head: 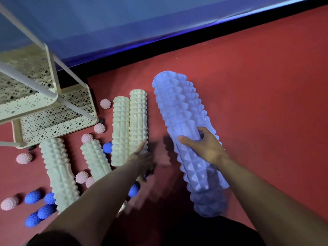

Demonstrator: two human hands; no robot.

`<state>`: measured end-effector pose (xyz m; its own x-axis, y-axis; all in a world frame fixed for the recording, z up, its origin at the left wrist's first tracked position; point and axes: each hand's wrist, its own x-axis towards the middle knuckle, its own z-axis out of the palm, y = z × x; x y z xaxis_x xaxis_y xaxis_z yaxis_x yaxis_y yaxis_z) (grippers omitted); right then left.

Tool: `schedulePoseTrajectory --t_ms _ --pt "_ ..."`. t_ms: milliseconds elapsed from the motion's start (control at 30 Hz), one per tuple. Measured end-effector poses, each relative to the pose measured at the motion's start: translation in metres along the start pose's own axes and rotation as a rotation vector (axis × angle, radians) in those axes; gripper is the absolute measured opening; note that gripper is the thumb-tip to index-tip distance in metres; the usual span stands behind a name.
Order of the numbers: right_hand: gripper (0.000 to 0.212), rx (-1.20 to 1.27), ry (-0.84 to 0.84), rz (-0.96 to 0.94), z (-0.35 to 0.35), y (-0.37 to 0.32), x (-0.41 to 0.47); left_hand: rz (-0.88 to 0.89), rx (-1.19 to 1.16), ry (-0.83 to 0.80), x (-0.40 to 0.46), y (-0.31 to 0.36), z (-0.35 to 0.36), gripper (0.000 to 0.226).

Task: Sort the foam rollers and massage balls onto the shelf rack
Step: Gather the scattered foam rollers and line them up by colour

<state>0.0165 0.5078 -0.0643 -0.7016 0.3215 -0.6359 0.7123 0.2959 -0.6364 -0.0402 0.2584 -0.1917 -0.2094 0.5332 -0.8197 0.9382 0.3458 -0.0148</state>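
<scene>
right grip (204,148) holding lilac roller (179,110), cream rollers (120,128)

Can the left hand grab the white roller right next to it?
Probably yes. The left hand is open and blurred, right by the near end of the white roller, with nothing between them. The right hand is busy gripping the purple roller.

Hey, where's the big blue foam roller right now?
In the head view it's right of centre: the blue foam roller is gripped by the right hand above the red floor, just right of two cream foam rollers lying side by side.
</scene>
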Motion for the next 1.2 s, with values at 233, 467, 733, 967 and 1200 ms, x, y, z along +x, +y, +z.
schedulePoseTrajectory --t_ms 233,467,733,967,1200 --pt "0.061 -0.055 0.005 -0.030 0.027 0.000 0.000 -0.048 -0.079 0.183 -0.032 -0.028 0.029 0.073" --pt "0.096 -0.125 -0.033 0.064 0.092 0.013 0.001 -0.220 -0.439 0.301 -0.050 -0.042 0.036 0.082" --pt "0.087 -0.294 0.089 0.134 0.140 0.034 0.033 -0.264 -0.541 0.243 -0.047 -0.049 0.024 0.082" --pt "0.099 -0.524 0.070 0.091 0.147 0.024 0.030 -0.319 -0.610 0.218 -0.052 -0.042 0.026 0.085" --pt "0.102 -0.514 0.014 0.036 0.145 0.027 0.033 -0.427 -0.780 0.148 -0.054 -0.035 0.031 0.096"
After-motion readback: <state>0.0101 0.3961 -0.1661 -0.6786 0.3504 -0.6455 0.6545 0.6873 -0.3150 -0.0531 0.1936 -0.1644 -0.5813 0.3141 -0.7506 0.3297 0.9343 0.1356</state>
